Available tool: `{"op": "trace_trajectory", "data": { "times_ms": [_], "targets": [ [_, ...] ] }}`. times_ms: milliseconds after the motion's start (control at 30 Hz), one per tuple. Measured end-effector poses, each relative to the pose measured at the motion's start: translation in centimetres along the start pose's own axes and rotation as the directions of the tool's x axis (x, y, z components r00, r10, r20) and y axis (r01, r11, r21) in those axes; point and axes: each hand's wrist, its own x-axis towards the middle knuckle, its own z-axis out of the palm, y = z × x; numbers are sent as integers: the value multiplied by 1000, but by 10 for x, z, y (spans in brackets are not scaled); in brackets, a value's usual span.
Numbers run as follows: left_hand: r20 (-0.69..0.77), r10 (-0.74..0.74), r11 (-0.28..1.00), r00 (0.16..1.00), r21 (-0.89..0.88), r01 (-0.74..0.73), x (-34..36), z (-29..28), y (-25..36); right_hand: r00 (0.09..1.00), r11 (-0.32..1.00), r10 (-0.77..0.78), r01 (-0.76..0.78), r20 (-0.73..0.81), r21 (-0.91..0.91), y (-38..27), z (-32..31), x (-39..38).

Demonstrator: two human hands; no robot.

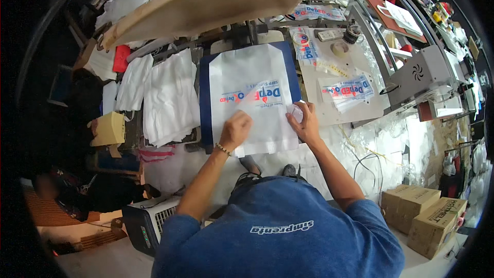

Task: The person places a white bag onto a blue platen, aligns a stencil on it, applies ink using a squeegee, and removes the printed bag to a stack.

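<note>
A white fabric bag [247, 67] lies flat on a dark blue pad [205, 98], its lower end hanging over the near edge. Red and blue lettering on a film or print [260, 93] crosses its middle. Over the bag's lower left part, my left hand [236, 129] is curled closed and slightly blurred; what its fingers hold, if anything, is hidden. At the bag's right edge, my right hand [307, 125] has thumb and fingers around a small whitish, see-through thing [297, 114], perhaps a tape roll or crumpled film.
A large tan board [216, 5] hangs over the far side. Stacked white bags [170, 98] lie left. Printed clear films [350, 90] and a tape roll [339, 49] lie right, beside a grey machine housing [419, 74]. Cardboard boxes [409, 201] stand lower right; a person [77, 195] is lower left.
</note>
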Motion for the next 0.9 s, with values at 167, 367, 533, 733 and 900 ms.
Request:
{"op": "trace_trajectory", "data": {
  "times_ms": [167,367,533,733,900],
  "targets": [
    [-43,40,999,998,-19,-41,-5,6,11,995,997,78,-80,65,23,-9,-4,0],
    [-106,-74,997,992,2,75,-11,13,7,999,998,33,-34,29,50,-5,-1,-1],
    [84,-56,998,995,41,53,-20,16,12,1000,999,10,-10,12,43,2,2,-5],
    [-380,-260,966,888,-91,244,-14,20,35,999,998,38,-38,-1,58,3,3,-5],
    [-132,-162,986,978,-58,156,-16,29,50,998,996,69,-69,11,51,8,0,-6]
  ]
}}
